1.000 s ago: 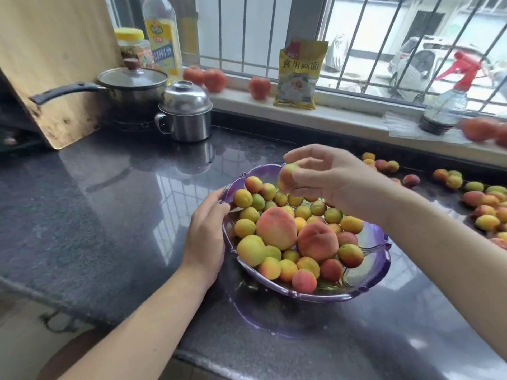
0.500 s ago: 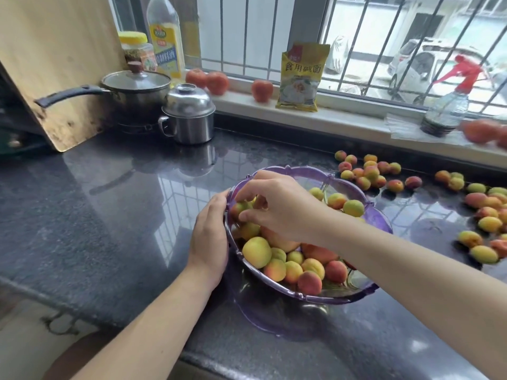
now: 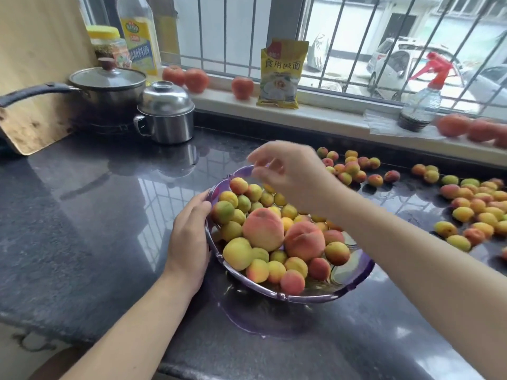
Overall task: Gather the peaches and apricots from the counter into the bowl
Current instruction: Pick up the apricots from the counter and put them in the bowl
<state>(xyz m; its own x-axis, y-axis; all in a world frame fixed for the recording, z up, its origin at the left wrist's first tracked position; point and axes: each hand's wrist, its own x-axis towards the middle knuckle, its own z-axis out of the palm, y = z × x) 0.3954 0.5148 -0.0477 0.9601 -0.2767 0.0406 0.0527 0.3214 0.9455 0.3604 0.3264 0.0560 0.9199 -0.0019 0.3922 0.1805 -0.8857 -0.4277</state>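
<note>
A clear purple bowl point(image 3: 354, 286) sits on the dark counter, heaped with small apricots and two big peaches point(image 3: 264, 229). My left hand point(image 3: 189, 237) rests against the bowl's left rim, fingers curled round the edge. Above the bowl's far side hovers my right hand point(image 3: 288, 174), fingers loose and spread, holding nothing. Loose apricots point(image 3: 354, 168) lie behind the bowl, and a larger scatter of apricots point(image 3: 474, 209) lies at the right.
A lidded pot point(image 3: 107, 86) and a steel mug point(image 3: 164, 113) stand at the back left by a wooden board point(image 3: 35, 64). The windowsill holds tomatoes point(image 3: 196, 79), a yellow packet point(image 3: 282, 75) and a spray bottle point(image 3: 422, 105).
My right hand, which had reached down into the bowl's left side with an apricot, has lifted out with nothing in it and moved up and to the right. My left hand stays on the rim.
</note>
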